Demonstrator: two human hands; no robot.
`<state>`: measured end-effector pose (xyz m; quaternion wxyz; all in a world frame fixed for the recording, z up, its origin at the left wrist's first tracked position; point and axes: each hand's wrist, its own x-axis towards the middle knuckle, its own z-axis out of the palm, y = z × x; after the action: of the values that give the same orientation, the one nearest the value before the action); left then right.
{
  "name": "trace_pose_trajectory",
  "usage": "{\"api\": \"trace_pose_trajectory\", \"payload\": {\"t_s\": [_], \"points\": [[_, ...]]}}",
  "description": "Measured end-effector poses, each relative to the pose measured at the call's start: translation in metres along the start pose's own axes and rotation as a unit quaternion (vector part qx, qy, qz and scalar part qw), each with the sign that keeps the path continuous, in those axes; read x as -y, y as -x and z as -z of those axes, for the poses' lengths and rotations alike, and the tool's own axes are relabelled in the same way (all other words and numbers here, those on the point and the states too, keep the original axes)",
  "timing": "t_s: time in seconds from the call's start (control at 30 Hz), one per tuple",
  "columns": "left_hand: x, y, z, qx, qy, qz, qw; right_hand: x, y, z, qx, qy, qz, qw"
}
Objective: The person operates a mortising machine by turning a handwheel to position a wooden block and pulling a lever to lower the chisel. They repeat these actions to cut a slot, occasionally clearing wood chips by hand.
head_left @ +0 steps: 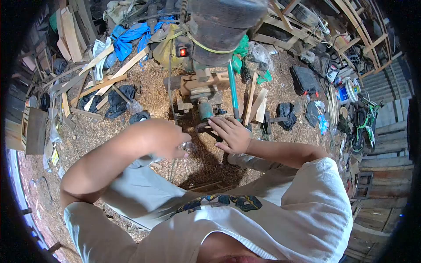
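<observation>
My right hand (232, 135) lies with its fingers stretched out over a dark round wheel (202, 127) at the near end of a green metal cylinder (205, 109). The hand covers most of that wheel. Left of it, my left hand (164, 139) hangs in the air, smeared by motion, its thumb apart from the fingers and nothing visible in it. Beyond the cylinder, pieces of wood (201, 90) sit in the machine's clamp. A green lever (233, 90) slants down from the large dark machine head (223, 30) above.
A red-lit switch (182, 52) is beside the machine head. Wood shavings (151, 87) cover the floor. Wooden strips (103, 87), black plastic bags (119, 101) and a blue tarp (127, 39) lie at left. Loose boards (258, 105), a black case (305, 79) and a green bicycle (370, 120) are at right.
</observation>
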<state>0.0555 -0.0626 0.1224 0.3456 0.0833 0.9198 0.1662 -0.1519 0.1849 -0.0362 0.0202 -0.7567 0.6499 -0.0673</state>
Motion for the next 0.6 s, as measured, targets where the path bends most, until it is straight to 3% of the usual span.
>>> {"api": "trace_pose_trajectory", "payload": {"t_s": [0.27, 0.37, 0.43, 0.5, 0.57, 0.6], "points": [[-0.009, -0.018, 0.017, 0.006, 0.000, 0.071, 0.997, 0.006, 0.012, 0.022, -0.093, -0.021, 0.051, 0.994], [-0.021, -0.020, 0.017, -0.004, 0.000, 0.094, 0.996, 0.012, 0.018, 0.062, -0.058, -0.065, 0.062, 0.994], [-0.031, -0.021, 0.020, -0.011, -0.002, 0.111, 0.994, 0.015, 0.017, 0.088, -0.077, -0.066, 0.062, 0.993], [-0.041, -0.022, 0.022, -0.014, 0.013, 0.109, 0.994, 0.015, 0.018, 0.110, -0.118, -0.162, 0.062, 0.978], [-0.054, -0.024, 0.026, -0.012, 0.003, 0.105, 0.994, 0.015, 0.019, 0.142, -0.081, -0.149, 0.006, 0.985], [-0.059, -0.025, 0.029, -0.009, -0.002, 0.103, 0.995, 0.013, 0.016, 0.160, -0.066, -0.218, 0.001, 0.974]]}}
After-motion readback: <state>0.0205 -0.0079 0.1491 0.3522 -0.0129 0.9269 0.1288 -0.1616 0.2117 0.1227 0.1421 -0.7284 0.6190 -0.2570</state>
